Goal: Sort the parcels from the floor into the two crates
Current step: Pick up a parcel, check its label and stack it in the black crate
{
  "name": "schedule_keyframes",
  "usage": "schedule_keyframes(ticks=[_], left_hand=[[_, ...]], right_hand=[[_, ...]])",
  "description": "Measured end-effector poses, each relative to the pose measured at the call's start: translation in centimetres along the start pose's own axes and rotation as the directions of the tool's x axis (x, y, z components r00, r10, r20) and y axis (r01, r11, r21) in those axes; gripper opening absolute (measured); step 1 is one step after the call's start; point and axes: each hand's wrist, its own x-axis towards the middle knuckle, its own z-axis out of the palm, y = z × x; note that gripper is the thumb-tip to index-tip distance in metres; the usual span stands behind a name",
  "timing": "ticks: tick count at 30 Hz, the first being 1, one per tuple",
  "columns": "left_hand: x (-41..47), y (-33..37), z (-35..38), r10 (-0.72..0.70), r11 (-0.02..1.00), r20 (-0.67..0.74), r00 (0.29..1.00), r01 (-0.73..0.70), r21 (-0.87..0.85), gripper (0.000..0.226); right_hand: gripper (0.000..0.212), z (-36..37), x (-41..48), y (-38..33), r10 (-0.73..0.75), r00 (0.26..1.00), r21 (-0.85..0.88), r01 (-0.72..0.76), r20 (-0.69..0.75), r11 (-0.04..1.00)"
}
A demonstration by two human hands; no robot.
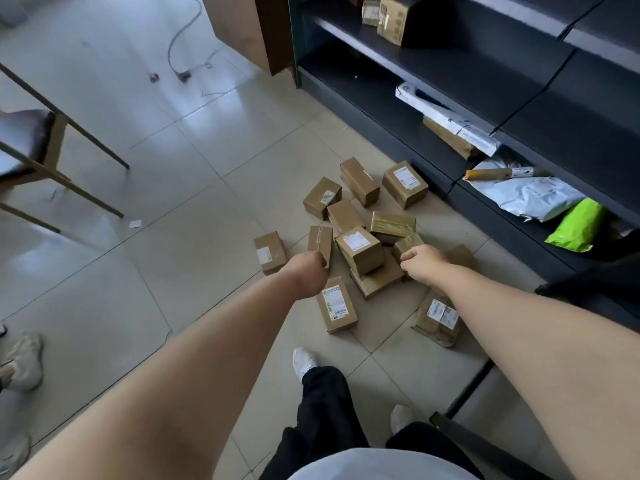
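Both hands are curled up like fists, and I cannot tell if they hold anything. I see the left hand (308, 270) right at the end of a thin box (320, 241). The right hand (423, 263) is over a small taped box (408, 243). The parcels (360, 249) are brown boxes in a heap on the tiled floor (194, 244), just beside the dark shelves (485, 74). Some have white labels. A lone box (269, 252) sits a little apart on the left. On the bottom shelf I see grey bags (533, 197) and a green bag (576, 225). A chair (31, 140) stands well off to the left.
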Motion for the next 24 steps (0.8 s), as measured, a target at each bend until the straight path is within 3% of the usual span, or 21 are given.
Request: schedule_keyframes(ticks=[6,14,17,21,24], left_hand=[[7.6,-5.3,-0.6,-0.092,0.991,0.101,0.991,0.102,-0.091,0.031],[14.1,-7.1,4.0,-0.211,0.971,0.273,0.939,0.233,-0.050,0.021],[16.3,-6.2,6.2,-0.252,0.961,0.311,0.917,0.275,-0.034,0.041],[19.7,-4.4,10.1,-0.265,0.959,0.366,0.892,0.282,0.006,0.034],[23.0,-2.1,13.6,-0.278,0.950,0.393,0.876,0.310,-0.020,0.041]], right_hand=[[0.032,4.1,5.0,-2.2,0.110,0.991,0.069,-0.116,0.080,0.991],[0.033,7.8,11.2,1.6,0.259,0.942,0.049,-0.275,0.213,0.960],[0.034,9.1,13.6,3.2,0.264,0.926,0.067,-0.291,0.271,0.954],[0.034,10.8,16.1,5.8,0.257,0.910,0.070,-0.294,0.327,0.953],[0.034,11.6,18.7,8.3,0.273,0.898,0.048,-0.308,0.346,0.950]])
